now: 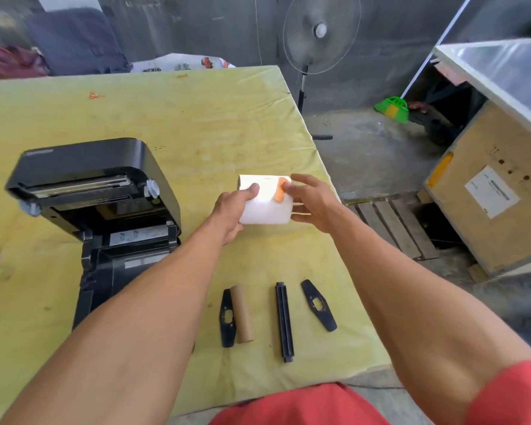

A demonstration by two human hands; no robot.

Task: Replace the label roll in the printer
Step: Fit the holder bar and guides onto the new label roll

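A white label roll with an orange tape strip on top is held above the yellow table. My left hand grips its left side. My right hand holds the right side, with thumb and finger pinching the orange strip. The black label printer stands at the left with its lid up. Near the front edge lie an empty cardboard core, a black spindle bar and two black roll guides.
The table's right edge drops to a concrete floor with a wooden pallet and a plywood crate. A standing fan is behind the table's far corner. A green broom head lies on the floor.
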